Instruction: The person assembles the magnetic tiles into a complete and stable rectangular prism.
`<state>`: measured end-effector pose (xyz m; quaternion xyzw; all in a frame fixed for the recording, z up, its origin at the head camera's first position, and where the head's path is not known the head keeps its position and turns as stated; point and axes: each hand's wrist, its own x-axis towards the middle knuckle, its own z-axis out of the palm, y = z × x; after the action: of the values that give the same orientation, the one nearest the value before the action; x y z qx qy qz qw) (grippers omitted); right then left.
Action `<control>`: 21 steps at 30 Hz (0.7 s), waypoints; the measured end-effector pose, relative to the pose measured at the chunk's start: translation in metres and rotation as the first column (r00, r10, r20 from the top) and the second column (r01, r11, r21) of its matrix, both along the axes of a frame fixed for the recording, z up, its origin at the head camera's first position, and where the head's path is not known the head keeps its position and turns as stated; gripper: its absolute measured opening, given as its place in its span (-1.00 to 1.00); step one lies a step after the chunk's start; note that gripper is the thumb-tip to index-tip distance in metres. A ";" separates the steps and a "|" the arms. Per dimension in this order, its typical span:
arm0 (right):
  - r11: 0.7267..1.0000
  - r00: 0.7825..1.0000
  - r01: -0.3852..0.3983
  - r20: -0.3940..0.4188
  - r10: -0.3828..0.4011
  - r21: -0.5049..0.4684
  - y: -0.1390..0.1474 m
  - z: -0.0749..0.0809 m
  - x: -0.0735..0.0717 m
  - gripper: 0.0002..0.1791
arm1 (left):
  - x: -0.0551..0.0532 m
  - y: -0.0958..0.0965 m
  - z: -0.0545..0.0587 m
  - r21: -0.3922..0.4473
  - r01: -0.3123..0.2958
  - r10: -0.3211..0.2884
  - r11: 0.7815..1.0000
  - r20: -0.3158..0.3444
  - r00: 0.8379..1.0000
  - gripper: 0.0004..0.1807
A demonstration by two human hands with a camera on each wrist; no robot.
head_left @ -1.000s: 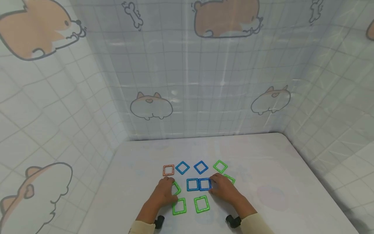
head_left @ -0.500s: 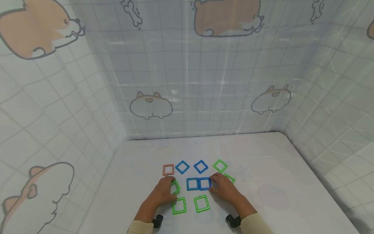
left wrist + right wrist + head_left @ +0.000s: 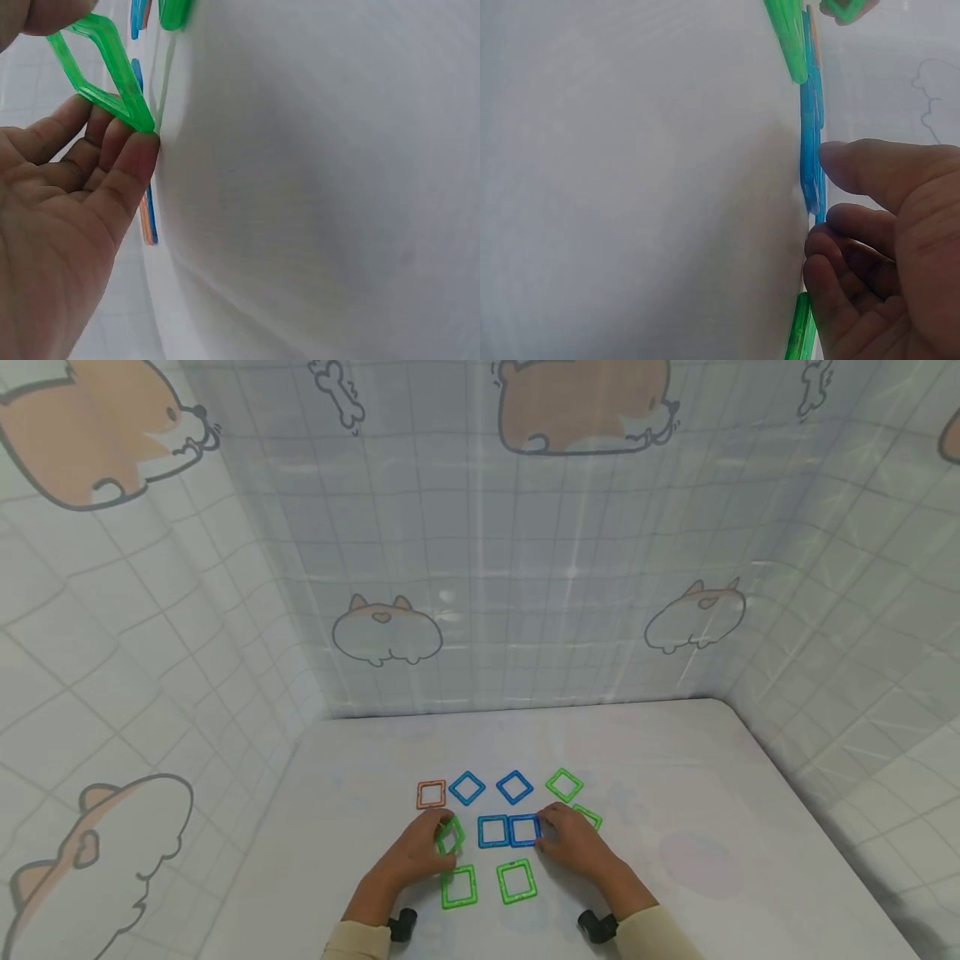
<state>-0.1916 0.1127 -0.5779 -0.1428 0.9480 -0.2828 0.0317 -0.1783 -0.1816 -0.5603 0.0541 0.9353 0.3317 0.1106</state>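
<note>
Pale tabletop is spanning the lower frame; at lower centre, the left hand is pinching a tilted green square, probably needing steady pressure, while the right hand is holding the dark-blue square by its edge.

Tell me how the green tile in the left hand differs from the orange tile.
Colour: the green tile is bright green, the orange tile orange.
Pose: the green tile is tipped up at a slant; the orange tile lies flat on the table.
Support: the left hand holds the green tile, while the table bears the orange tile.
Shared: both are open-centred, straight-sided frames.
</note>
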 end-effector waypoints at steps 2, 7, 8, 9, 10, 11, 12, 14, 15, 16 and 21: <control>1.000 1.000 -0.003 0.000 0.003 0.005 0.000 0.001 0.000 -0.49 | 0.001 0.001 0.000 0.026 0.005 -0.005 1.000 0.002 1.000 -0.19; 1.000 1.000 0.005 0.003 -0.005 0.016 0.000 0.001 0.000 -0.49 | 0.000 0.003 -0.003 0.097 0.018 -0.018 0.995 -0.003 1.000 -0.20; 1.000 1.000 0.006 0.005 -0.006 0.015 0.000 0.001 -0.001 -0.49 | 0.000 0.003 -0.004 0.105 0.019 -0.019 0.994 -0.007 1.000 -0.20; 1.000 1.000 0.006 0.007 -0.007 0.012 0.000 0.001 -0.001 -0.49 | -0.001 0.004 -0.005 0.111 0.018 -0.018 0.994 -0.006 1.000 -0.21; 1.000 1.000 0.007 0.009 -0.007 0.009 0.000 0.001 -0.001 -0.49 | -0.002 0.004 -0.005 0.118 0.018 -0.017 0.993 -0.007 1.000 -0.21; 1.000 1.000 0.007 0.011 -0.008 0.010 0.000 0.001 -0.001 -0.50 | -0.002 0.004 -0.006 0.124 0.018 -0.017 0.992 -0.006 1.000 -0.21; 1.000 1.000 0.007 0.013 -0.007 0.011 0.000 0.001 -0.001 -0.50 | -0.003 0.005 -0.006 0.137 0.018 -0.017 0.990 -0.003 1.000 -0.21; 1.000 1.000 0.006 0.019 -0.007 0.017 0.000 0.001 -0.002 -0.50 | -0.004 0.005 -0.006 0.162 0.013 -0.015 0.987 0.008 1.000 -0.21; 1.000 1.000 0.007 0.021 -0.007 0.021 -0.001 0.001 -0.003 -0.50 | -0.004 0.006 -0.006 0.176 0.010 -0.013 0.984 0.016 1.000 -0.21; 1.000 1.000 0.007 0.023 -0.007 0.027 -0.001 0.001 -0.003 -0.49 | -0.005 0.006 -0.006 0.191 0.005 -0.010 0.981 0.025 1.000 -0.20; 0.999 1.000 -0.006 0.027 0.006 0.033 0.000 0.000 -0.005 -0.46 | -0.007 0.009 -0.007 0.236 -0.030 0.016 0.971 0.063 0.998 -0.20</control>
<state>-0.1965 0.1128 -0.5781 -0.1412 0.9516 -0.2690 0.0478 -0.1857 -0.1725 -0.5677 0.0459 0.8858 0.4437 0.1276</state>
